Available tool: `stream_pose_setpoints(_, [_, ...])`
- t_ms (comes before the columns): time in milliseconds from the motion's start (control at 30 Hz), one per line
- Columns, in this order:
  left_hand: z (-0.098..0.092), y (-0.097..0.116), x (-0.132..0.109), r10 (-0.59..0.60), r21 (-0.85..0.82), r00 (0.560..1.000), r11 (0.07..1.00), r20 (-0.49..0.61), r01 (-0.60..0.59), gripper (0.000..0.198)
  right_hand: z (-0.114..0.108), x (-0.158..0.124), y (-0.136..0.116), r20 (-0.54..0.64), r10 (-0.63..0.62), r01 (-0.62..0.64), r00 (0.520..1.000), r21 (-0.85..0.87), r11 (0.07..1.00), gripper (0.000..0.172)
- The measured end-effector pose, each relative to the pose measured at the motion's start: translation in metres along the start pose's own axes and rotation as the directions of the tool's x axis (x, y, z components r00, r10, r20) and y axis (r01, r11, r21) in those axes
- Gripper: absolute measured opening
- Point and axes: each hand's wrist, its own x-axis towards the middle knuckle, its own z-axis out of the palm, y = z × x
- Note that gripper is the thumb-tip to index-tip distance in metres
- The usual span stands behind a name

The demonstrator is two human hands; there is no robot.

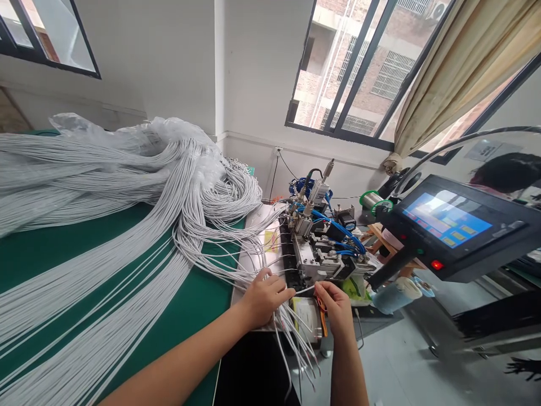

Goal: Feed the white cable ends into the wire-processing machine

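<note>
Axis: white wire lies crosswise, hand to hand.
Left hand: pinches its left part.
Right hand: pinches its right end.

The white cables run off the left and bottom edges, hiding their far ends and much of the green table. The bottom edge cuts both forearms. The left hand and right hand each cover an end of the thin cable their fingers pinch. The touchscreen labels are too small to read.
</note>
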Motion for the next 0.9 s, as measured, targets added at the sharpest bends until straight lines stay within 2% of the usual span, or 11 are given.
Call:
stream_pose_setpoints(133, [0.002,0.001,-0.001,-0.043,0.028,0.999,0.999,-0.008,0.043,0.026,-0.004,0.005,0.004,0.041,-0.090,0.098,0.995,-0.277,0.956,0.033])
stream_pose_setpoints(300, [0.005,0.002,-0.001,-0.096,0.039,0.995,0.995,-0.023,0.096,0.028,-0.003,0.012,0.014,0.101,-0.129,0.156,0.986,-0.333,0.930,0.034])
stream_pose_setpoints(467, [0.007,0.001,-0.002,-0.128,0.045,0.992,0.991,-0.009,0.129,0.028,-0.002,0.017,0.021,0.131,-0.089,0.116,0.987,-0.216,0.969,0.037])
stream_pose_setpoints(600, [0.009,0.001,-0.002,-0.135,0.029,0.991,0.990,-0.007,0.135,0.028,0.001,0.018,0.030,0.168,0.028,-0.019,0.985,-0.058,0.998,0.038])
stream_pose_setpoints(767, [0.008,0.002,-0.001,-0.139,0.024,0.990,0.990,0.001,0.139,0.029,0.008,0.016,0.037,0.126,0.175,-0.193,0.976,0.149,0.970,0.034])
stream_pose_setpoints(900, [0.005,0.002,0.000,-0.145,0.029,0.989,0.989,0.028,0.145,0.026,0.010,0.014,0.034,0.116,0.222,-0.243,0.968,0.211,0.947,0.037])
